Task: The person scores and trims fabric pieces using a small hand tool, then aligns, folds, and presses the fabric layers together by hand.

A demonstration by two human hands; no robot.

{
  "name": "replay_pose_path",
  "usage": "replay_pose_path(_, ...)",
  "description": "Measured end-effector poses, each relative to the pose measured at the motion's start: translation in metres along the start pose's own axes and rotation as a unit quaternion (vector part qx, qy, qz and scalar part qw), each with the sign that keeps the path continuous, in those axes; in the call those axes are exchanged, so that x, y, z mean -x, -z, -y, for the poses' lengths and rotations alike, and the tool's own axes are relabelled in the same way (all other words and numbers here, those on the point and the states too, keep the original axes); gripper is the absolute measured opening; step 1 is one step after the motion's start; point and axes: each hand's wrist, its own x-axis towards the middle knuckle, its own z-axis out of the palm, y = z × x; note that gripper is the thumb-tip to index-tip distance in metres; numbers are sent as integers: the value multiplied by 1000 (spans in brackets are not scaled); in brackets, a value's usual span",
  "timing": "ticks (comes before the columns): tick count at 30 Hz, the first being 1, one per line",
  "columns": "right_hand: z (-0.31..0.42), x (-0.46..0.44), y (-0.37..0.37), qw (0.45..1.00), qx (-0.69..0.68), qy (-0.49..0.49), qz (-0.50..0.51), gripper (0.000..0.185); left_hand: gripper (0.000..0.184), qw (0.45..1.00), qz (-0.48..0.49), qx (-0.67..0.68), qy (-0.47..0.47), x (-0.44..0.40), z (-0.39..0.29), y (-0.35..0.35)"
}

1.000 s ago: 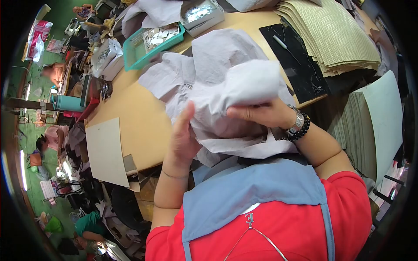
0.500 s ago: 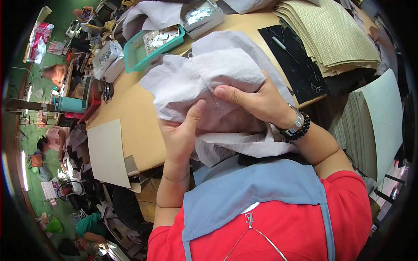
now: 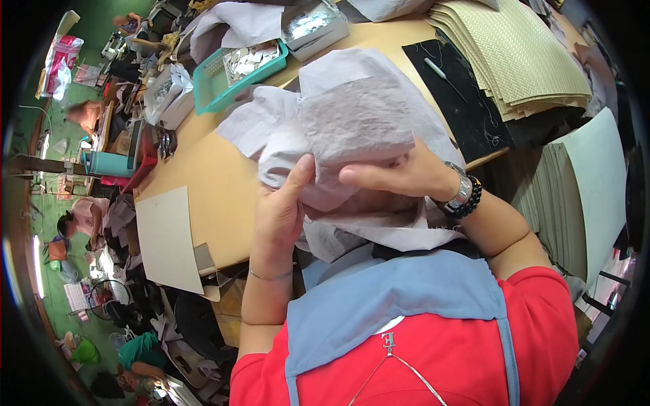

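Observation:
A pale lilac-grey piece of sewn fabric (image 3: pixel 362 111) lies bunched over the table's front edge, with folds hanging toward my apron. My left hand (image 3: pixel 284 199) grips its left part near a seam, thumb on top and fingers hidden beneath the cloth. From the right, my right hand (image 3: pixel 413 172) holds the fabric too, its thumb stretched across the front fold and its fingers under the cloth. The thumbs are a short way apart. A flat panel of the fabric stands raised behind them.
On the tan table (image 3: pixel 210 152) stand a teal basket (image 3: pixel 206 88) with white pieces and a box of shiny bits (image 3: pixel 315 30). An awl-like tool (image 3: pixel 443 74) lies on black cloth (image 3: pixel 467 115). Quilted cream sheets (image 3: pixel 514 54) are stacked right. Other people work far left.
Both hands have shifted on the fabric, and my left hand has moved slightly right. The front fold has been turned, so a flatter panel now faces up and the earlier centre seam has shifted left.

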Motion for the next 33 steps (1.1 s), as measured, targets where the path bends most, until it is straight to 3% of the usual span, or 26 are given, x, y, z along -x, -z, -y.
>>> replay_pose_path(1, 3, 0, 0, 998, -21, -35, -41, 51, 44, 997, -14, -40, -58, 0, 0, -4)
replay_pose_path(3, 7, -1, -4, 995, -62, 6, -77, 46, 40, 977, -40, -121, -171, 1, -1, -14)
replay_pose_path(6, 14, -7, -8, 992, -53, 37, -106, 37, 36, 951, -46, -188, -242, 3, -3, -15)
replay_pose_path(9, 8, -13, -11, 989, -58, 43, -129, 30, 36, 953, -57, -157, -253, 0, 1, -12)
replay_pose_path(12, 2, -12, -7, 991, -61, 29, -117, 29, 50, 967, -45, -132, -212, 1, 3, -8)
replay_pose_path(15, 2, -9, -7, 989, -89, 16, -114, 31, 45, 986, -31, -20, -164, 5, 2, -16)
replay_pose_path(21, 0, -5, -5, 986, -131, -51, -91, 35, 48, 998, 40, 54, -18, 5, -8, -15)
replay_pose_path(23, 4, -4, -3, 990, -86, -80, -73, 35, 46, 999, 19, 36, -28, 5, -9, -18)
replay_pose_path(29, 10, -15, -10, 991, -94, 44, -89, 31, 41, 989, -20, -82, -121, 2, -4, -18)
replay_pose_path(33, -4, -20, -9, 990, -87, 12, -113, 19, 39, 986, -18, -74, -150, 5, -6, -24)
